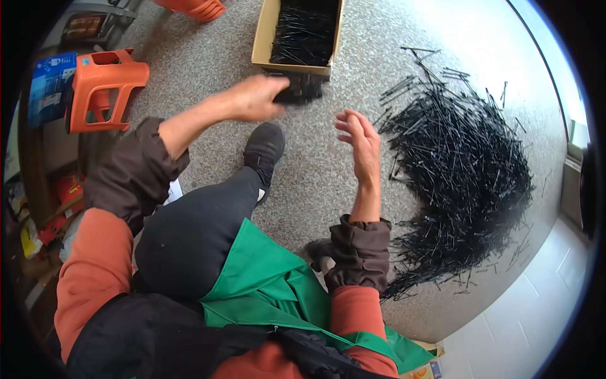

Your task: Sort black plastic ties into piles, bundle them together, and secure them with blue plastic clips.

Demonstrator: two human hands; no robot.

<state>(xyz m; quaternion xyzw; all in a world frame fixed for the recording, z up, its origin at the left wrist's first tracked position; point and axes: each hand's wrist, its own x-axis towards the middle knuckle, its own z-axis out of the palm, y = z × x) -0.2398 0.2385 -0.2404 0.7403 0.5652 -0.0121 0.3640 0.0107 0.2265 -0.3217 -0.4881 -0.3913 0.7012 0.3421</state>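
My left hand (255, 98) is closed on a bundle of thin black sticks (303, 90), blurred by motion. The bundle is just on the near side of an open cardboard box (259, 41), where many similar black sticks (304, 31) lie lengthwise and crosswise. My right hand (361, 136) is to the right of the bundle and apart from it, fingers loosely bent and parted, with nothing in them. Beyond its right side a large loose heap of black sticks (461, 170) spreads over the speckled grey surface (303, 164).
An orange plastic stool (115, 77) stands at the left beside a blue package (50, 85). Another orange plastic thing (199, 7) is at the top edge. My leg (189, 237) and a green apron (265, 271) fill the near middle. A white tiled area (530, 303) is at lower right.
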